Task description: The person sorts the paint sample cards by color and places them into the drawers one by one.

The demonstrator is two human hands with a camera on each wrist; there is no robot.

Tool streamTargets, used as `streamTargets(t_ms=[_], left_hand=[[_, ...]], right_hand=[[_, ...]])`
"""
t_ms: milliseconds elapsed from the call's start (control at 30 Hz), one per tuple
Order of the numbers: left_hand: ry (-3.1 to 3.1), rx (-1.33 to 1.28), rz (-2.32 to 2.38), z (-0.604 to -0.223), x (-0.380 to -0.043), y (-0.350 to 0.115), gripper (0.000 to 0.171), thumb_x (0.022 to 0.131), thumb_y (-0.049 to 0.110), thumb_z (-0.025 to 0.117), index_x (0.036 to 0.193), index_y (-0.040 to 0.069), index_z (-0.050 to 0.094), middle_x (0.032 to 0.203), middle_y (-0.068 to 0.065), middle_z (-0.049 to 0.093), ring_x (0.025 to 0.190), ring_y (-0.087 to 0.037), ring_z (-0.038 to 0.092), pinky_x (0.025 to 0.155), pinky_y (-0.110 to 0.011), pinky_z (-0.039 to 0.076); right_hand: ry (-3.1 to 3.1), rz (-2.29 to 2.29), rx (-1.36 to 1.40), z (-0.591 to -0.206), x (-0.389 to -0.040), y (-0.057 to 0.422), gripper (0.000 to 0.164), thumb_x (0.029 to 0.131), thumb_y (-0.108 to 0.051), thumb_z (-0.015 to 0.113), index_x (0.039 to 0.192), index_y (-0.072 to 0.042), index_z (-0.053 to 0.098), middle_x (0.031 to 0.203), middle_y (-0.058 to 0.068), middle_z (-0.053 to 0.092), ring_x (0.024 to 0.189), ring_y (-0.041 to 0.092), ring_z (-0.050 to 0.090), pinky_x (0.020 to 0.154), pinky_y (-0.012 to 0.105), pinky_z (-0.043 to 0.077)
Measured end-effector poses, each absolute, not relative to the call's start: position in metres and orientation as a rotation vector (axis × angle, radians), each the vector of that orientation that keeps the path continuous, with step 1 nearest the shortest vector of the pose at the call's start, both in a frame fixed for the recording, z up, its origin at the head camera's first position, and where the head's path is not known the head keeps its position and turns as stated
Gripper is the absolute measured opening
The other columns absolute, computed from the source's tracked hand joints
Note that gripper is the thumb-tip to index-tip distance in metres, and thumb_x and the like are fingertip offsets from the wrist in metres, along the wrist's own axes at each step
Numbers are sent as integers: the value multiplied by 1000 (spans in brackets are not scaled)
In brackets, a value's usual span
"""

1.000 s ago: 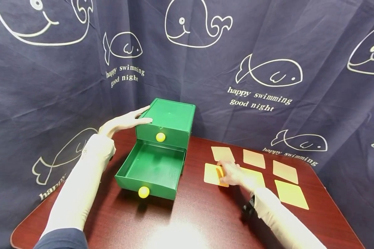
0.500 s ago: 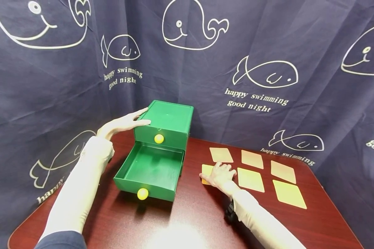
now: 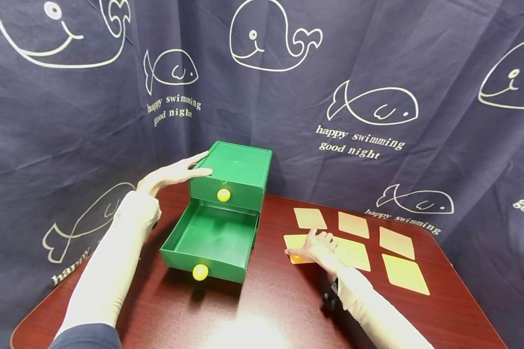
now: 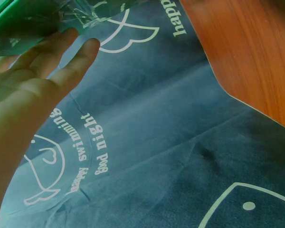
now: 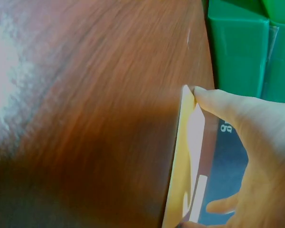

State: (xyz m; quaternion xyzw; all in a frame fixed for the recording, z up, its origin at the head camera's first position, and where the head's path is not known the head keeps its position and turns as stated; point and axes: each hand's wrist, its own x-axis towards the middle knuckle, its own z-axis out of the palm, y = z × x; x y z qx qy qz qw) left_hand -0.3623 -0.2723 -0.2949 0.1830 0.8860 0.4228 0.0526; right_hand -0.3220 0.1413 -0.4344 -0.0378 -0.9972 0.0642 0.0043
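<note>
Several yellow square cards lie in two rows on the right of the table in the head view. My right hand (image 3: 319, 247) is spread over the front-left card (image 3: 291, 240), thumb at its left edge. Part of that card looks deeper orange. In the right wrist view, the thumb (image 5: 218, 102) touches one end of the yellow card (image 5: 179, 156); whether the fingers grip its other edge is unclear. My left hand (image 3: 174, 173) rests on the top left edge of a green drawer unit (image 3: 237, 162). Its lower drawer (image 3: 216, 237) is pulled out, nothing visible inside.
Other cards, including a back-left one (image 3: 310, 218) and a front-right one (image 3: 405, 274), surround the right hand. Yellow knobs (image 3: 200, 272) stick out from the drawers. A dark blue curtain (image 3: 288, 111) stands behind the reddish-brown table (image 3: 266, 300).
A second ago my right hand was at the front-left card's right side with an orange strip by its fingers. It then moved left and spread over the card. The left hand has stayed put.
</note>
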Motion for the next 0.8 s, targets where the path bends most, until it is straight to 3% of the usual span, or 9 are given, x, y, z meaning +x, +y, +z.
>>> streamTargets(t_ms=[167,433,600,800], left_hand=[[2677,576,1315,-295,-365,-272,78,95,42,58,156,28,11,157,-7,30,143,-23,29,122,-47,18],[2664,574,1333,-298,-367,-273,78,96,40,57,157,26,10,155,-10,33,139,-25,36,121,-47,21],[2664,589,1349,-297,-368,-273,79,96,40,57,157,24,10,156,-9,32,140,-24,34,121,-47,20],[2670,573,1331,-297,-368,-272,80,96,41,57,157,24,9,156,-12,32,139,-26,35,121,-47,21]], right_hand=[[-3137,241,-137,-434,-324,140,109,54,-73,77,123,4,43,107,31,52,104,46,44,89,57,38],[-3110,360,-108,-435,-324,140,104,55,-59,84,127,2,42,123,35,45,112,49,44,95,61,38],[-3036,519,23,-422,-313,139,94,58,-48,87,126,-1,43,120,31,46,108,45,49,83,57,49],[-2938,619,272,-395,-294,135,91,60,-42,86,130,-2,44,119,26,52,103,38,55,78,51,51]])
